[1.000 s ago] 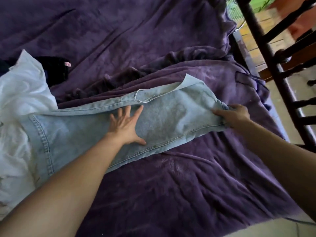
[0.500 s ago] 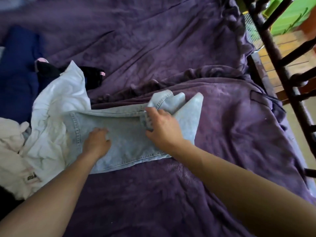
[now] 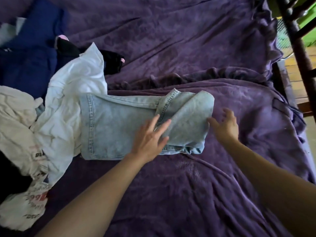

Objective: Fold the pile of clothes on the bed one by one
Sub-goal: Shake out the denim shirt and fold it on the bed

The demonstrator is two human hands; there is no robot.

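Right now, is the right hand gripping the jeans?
No. The right hand is open with spread fingers beside the folded end of the jeans, while the left hand lies flat on them.

The jeans (image 3: 119,127) lie across the middle of the bed (image 3: 188,48), on the blanket (image 3: 196,194), their right end doubled back over the rest. The left hand (image 3: 150,137) rests flat on top of them near that fold; the right hand (image 3: 225,127) is just beside the folded edge, on its right, fingers spread over the blanket. The left end of the jeans lies over a shirt (image 3: 75,86), which belongs to the pile (image 3: 25,117) heaped at the left side of the bed. Behind the jeans a ridge of blanket runs across. A bed frame (image 3: 297,45) stands at the far right.
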